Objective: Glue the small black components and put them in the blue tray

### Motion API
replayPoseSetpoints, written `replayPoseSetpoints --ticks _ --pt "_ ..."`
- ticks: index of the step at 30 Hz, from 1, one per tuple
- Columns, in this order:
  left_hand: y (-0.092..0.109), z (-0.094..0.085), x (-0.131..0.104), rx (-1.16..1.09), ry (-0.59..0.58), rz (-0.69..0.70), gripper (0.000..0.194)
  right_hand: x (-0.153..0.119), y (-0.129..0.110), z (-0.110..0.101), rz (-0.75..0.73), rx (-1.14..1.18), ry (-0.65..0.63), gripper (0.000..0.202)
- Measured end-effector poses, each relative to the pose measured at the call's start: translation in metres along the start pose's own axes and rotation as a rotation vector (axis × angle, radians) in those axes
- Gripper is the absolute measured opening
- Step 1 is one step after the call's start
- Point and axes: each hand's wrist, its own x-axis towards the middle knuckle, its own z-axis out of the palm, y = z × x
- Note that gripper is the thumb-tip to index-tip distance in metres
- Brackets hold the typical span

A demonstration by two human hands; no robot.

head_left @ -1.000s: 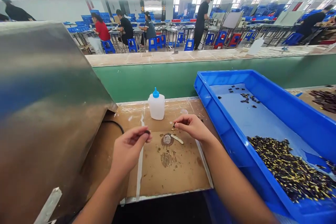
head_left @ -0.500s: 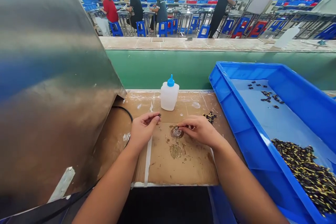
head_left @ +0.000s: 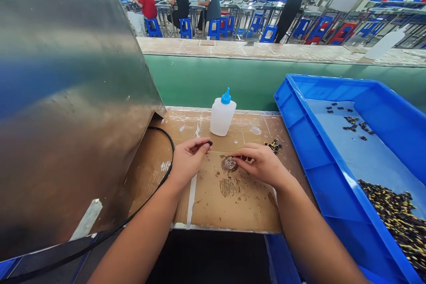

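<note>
Between thumb and forefinger, my left hand (head_left: 191,159) pinches a small dark piece (head_left: 209,143) above the cardboard. My right hand (head_left: 261,163) has its fingertips together at a wet, clear patch (head_left: 229,163) on the cardboard sheet (head_left: 216,208); whatever they hold is too small to make out. A white bottle (head_left: 222,117) with a blue nozzle cap stands upright behind my hands. Just beyond my right hand lies a small pile of black and yellow pieces (head_left: 274,146).
On the right, a large blue tray (head_left: 299,142) holds many black and yellow pieces. A big metal housing (head_left: 73,97) fills the left, with a black cable (head_left: 171,151) beside it. Several people are at tables beyond the green belt (head_left: 213,77).
The view has shifted, so the bench and tray appear slightly further right. Both hands keep nearly the same pose, and the dark piece in my left hand shows more clearly.
</note>
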Motion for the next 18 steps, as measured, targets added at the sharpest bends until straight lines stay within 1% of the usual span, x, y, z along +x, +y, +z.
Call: replayPoseSetpoints --ticks 5,7,9,12,14,16,18 --pt "0.002 0.003 -0.002 -0.019 0.002 -0.059 0.038 0.001 -0.003 -0.002 0.020 -0.005 -0.001 0.011" --pt "0.003 0.004 -0.003 -0.043 -0.001 -0.070 0.037 0.001 -0.005 -0.003 0.037 0.014 0.023 0.009" --pt "0.004 0.005 -0.003 -0.053 -0.008 -0.073 0.034 0.002 -0.010 -0.003 0.097 0.083 0.081 0.007" --pt "0.006 0.007 -0.006 -0.039 -0.035 -0.072 0.029 0.004 -0.020 0.000 0.241 0.278 0.211 0.006" --pt "0.006 0.009 -0.008 -0.026 -0.059 -0.077 0.028 0.007 -0.027 0.005 0.317 0.451 0.278 0.011" --pt "0.006 0.011 -0.011 -0.010 -0.079 -0.077 0.026 0.009 -0.032 0.011 0.359 0.629 0.314 0.017" --pt "0.003 0.014 -0.015 0.031 -0.083 -0.021 0.021 0.011 -0.033 0.017 0.382 0.794 0.323 0.024"
